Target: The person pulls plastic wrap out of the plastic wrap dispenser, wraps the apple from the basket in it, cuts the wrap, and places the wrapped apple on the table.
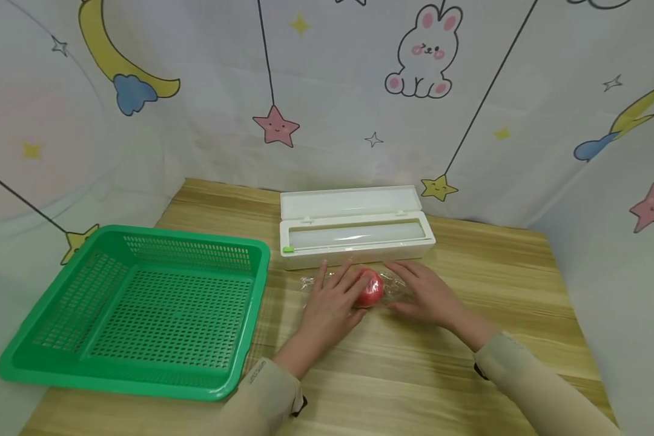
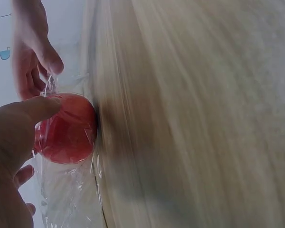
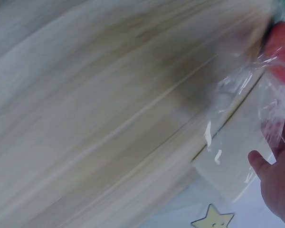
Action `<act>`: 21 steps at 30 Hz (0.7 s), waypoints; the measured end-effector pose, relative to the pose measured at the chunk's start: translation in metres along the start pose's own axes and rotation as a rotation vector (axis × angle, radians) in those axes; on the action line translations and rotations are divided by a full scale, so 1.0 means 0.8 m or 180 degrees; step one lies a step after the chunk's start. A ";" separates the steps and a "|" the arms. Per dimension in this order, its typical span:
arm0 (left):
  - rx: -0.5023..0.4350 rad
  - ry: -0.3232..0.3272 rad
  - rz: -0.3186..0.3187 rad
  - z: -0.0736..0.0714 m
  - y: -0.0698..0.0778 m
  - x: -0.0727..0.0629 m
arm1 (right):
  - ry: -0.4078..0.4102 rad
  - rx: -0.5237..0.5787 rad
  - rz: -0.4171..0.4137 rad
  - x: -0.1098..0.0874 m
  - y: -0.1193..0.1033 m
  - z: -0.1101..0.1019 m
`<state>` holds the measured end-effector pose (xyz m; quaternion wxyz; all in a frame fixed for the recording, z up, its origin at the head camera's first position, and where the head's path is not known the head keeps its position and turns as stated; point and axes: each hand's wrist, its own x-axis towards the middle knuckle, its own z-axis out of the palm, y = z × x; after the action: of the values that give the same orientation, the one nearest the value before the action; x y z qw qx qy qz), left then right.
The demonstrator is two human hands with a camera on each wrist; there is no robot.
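Note:
A round red fruit [image 1: 371, 288] covered in clear plastic film [image 2: 66, 190] sits on the wooden table. My left hand [image 1: 333, 303] holds the fruit from its left side, one finger laid across it, the others spread out beyond. In the left wrist view a digit presses on the filmed fruit [image 2: 69, 135]. To the right of the fruit, my right hand [image 1: 429, 293] is at the loose end of the film [image 3: 270, 104]. Its fingertips touch the film, with thumb and fingers held apart.
Behind the hands stands a white film dispenser box [image 1: 354, 254] with its lid raised, a roll inside and a small green slider [image 1: 288, 249]. A green plastic basket [image 1: 261, 290] is on the left. A patterned cloth [image 1: 338, 79] hangs around the table.

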<state>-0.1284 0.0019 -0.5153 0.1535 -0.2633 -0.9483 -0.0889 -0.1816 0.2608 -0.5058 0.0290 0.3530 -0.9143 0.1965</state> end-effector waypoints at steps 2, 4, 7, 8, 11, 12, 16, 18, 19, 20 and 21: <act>0.0050 -0.0018 0.0020 0.003 0.000 0.002 | 0.0014 -0.0006 0.0022 -0.010 0.007 -0.004; 0.0065 -0.0018 0.0030 0.005 0.000 0.004 | -0.0014 -0.0010 0.0067 -0.018 0.013 -0.008; 0.0030 0.0014 0.0036 0.008 -0.002 0.005 | 0.0006 0.0000 0.0163 -0.028 0.021 -0.013; 0.0001 0.0013 0.0029 0.008 -0.003 0.005 | 0.0024 -0.0003 0.0191 -0.031 0.025 -0.014; -0.0096 0.0064 0.0037 0.010 -0.006 0.005 | 0.0064 -0.0014 0.0289 -0.036 0.035 -0.018; -0.0141 0.0089 0.0037 0.011 -0.007 0.004 | 0.0076 -0.0011 0.0309 -0.037 0.038 -0.019; -0.0305 0.0182 0.0051 0.014 -0.010 0.002 | 0.0069 -0.0015 0.0345 -0.037 0.047 -0.021; -0.0360 0.0216 0.0057 0.016 -0.010 0.002 | 0.0087 0.0037 0.0349 -0.036 0.049 -0.023; -0.0383 0.0225 0.0059 0.016 -0.010 0.002 | 0.0090 0.0047 0.0363 -0.036 0.050 -0.023; -0.0400 0.0229 0.0059 0.017 -0.011 0.002 | 0.0094 0.0058 0.0374 -0.036 0.052 -0.024; -0.0414 0.0230 0.0056 0.017 -0.011 0.002 | 0.0095 0.0067 0.0400 -0.035 0.053 -0.025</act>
<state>-0.1376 -0.0011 -0.5286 0.1710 -0.2777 -0.9319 -0.1585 -0.1900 0.3145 -0.5069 0.0265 0.2922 -0.9320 0.2128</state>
